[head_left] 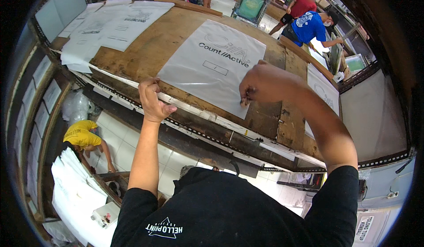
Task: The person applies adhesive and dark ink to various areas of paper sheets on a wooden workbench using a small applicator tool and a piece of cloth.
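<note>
A white plastic sheet (207, 66) with black printed lettering and an outlined box lies flat on the brown wooden tabletop (132, 66) in front of me. My left hand (153, 100) is at the table's near edge, by the sheet's near left corner. Its fingers curl over and its thumb sticks out to the right; whether it grips the corner is hidden. Over the sheet's right edge, near its lower right corner, is my right hand (267, 83). Those fingers are bent closed and slightly blurred, and what they hold, if anything, cannot be made out.
More printed white sheets (126, 24) overlap at the table's left end, and another sheet (324, 92) lies on the right. A wooden strip (187, 7) runs along the far edge. A person in yellow (81, 134) crouches below left; a person in blue (309, 28) works at far right.
</note>
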### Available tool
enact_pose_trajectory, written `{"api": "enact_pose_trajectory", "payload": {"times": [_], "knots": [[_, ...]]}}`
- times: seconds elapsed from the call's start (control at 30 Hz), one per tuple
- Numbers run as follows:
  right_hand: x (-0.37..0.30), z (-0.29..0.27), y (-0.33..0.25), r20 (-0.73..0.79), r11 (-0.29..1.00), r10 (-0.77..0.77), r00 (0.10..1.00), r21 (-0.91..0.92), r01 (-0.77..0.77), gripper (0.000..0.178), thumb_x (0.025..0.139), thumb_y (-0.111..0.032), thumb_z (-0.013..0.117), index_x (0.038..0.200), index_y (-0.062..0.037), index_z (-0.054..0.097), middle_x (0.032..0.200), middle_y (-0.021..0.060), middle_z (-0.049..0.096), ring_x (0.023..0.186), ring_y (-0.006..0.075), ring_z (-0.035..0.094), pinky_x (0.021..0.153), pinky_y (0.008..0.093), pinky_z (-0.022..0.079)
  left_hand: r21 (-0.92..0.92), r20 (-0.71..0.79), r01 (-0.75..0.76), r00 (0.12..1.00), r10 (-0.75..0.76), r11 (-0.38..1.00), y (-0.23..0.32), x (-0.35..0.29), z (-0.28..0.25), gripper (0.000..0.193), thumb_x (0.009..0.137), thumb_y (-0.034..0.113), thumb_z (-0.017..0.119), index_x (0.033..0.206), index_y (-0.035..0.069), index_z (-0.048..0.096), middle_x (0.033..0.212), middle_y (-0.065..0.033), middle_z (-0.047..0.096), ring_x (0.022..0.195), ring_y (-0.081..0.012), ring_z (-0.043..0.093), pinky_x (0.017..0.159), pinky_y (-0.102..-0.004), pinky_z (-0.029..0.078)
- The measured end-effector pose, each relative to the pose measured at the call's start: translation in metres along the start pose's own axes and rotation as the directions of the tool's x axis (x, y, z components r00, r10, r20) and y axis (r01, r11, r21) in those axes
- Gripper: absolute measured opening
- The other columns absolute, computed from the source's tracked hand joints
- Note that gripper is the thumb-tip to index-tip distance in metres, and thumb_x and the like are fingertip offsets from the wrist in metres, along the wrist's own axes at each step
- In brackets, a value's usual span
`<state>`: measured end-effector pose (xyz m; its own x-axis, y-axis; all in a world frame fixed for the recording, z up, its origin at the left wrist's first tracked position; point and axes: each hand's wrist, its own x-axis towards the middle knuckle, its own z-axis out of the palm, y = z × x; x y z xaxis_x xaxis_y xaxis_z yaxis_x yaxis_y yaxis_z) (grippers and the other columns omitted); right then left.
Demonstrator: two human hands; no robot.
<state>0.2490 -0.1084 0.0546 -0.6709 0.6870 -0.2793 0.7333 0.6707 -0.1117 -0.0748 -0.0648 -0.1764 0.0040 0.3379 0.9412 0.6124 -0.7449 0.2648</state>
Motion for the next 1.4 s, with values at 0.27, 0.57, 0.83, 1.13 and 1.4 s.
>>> {"api": "enact_pose_trajectory", "payload": {"times": [0.27, 0.57, 0.83, 1.13, 1.4], "knots": [[-0.003, 0.017, -0.002, -0.188, 0.979, 0.19, 0.963, 0.111, -0.172, 0.013, 0.088, -0.011, 0.07, 0.095, -0.0146, 0.08, 0.085, 0.0059, 0.076, 0.085, 0.0256, 0.071, 0.094, 0.0439, 0.044, 0.02, 0.009, -0.014, 1.0, 0.014, 1.0, 0.002, 0.002, -0.004, 0.09, 0.081, 0.091, 0.05, 0.1, 0.003, 0.051, 0.108, -0.0187, 0.056, 0.1, -0.0361, 0.054, 0.091, -0.0496, 0.047], [-0.012, 0.045, 0.002, -0.282, 0.953, 0.29, 0.915, -0.006, -0.304, 0.017, 0.084, -0.009, 0.069, 0.096, -0.0127, 0.08, 0.092, 0.0085, 0.077, 0.094, 0.0301, 0.07, 0.091, 0.0459, 0.044, 0.034, -0.006, -0.073, 0.997, 0.073, 0.997, -0.008, -0.003, 0.003, 0.09, 0.082, 0.091, 0.049, 0.104, 0.003, 0.052, 0.112, -0.0182, 0.054, 0.104, -0.0364, 0.054, 0.092, -0.0513, 0.047], [-0.02, 0.034, -0.02, -0.078, 0.919, 0.381, 0.921, 0.143, -0.368, 0.017, 0.088, -0.023, 0.073, 0.097, -0.0102, 0.079, 0.091, 0.0161, 0.075, 0.094, 0.0372, 0.071, 0.093, 0.0533, 0.048, 0.033, -0.016, -0.085, 0.996, 0.086, 0.996, -0.007, -0.002, 0.002, 0.088, 0.083, 0.089, 0.051, 0.104, 0.003, 0.051, 0.11, -0.0172, 0.053, 0.102, -0.0362, 0.055, 0.092, -0.0504, 0.047], [-0.03, 0.035, -0.006, -0.053, 0.74, 0.316, 0.947, 0.638, -0.211, 0.025, 0.085, -0.009, 0.07, 0.107, 0.0006, 0.076, 0.094, 0.0102, 0.076, 0.088, 0.0176, 0.07, 0.083, 0.032, 0.054, -0.127, 0.041, 0.101, 0.994, -0.096, 0.987, 0.015, 0.01, -0.01, 0.086, 0.085, 0.085, 0.056, 0.105, 0.001, 0.053, 0.109, -0.0188, 0.054, 0.1, -0.0362, 0.056, 0.09, -0.0475, 0.047], [-0.147, 0.095, -0.018, -0.203, 0.27, 0.733, 0.649, 0.963, -0.004, 0.018, 0.088, -0.006, 0.07, 0.104, 0.0011, 0.072, 0.099, 0.0102, 0.072, 0.087, 0.019, 0.067, 0.087, 0.0329, 0.053, -0.147, 0.156, 0.475, 0.877, -0.454, 0.868, 0.045, 0.066, -0.027, 0.039, 0.095, 0.031, 0.074, 0.104, -0.002, 0.056, 0.097, -0.0144, 0.059, 0.088, -0.0281, 0.058, 0.082, -0.0405, 0.048]]}}
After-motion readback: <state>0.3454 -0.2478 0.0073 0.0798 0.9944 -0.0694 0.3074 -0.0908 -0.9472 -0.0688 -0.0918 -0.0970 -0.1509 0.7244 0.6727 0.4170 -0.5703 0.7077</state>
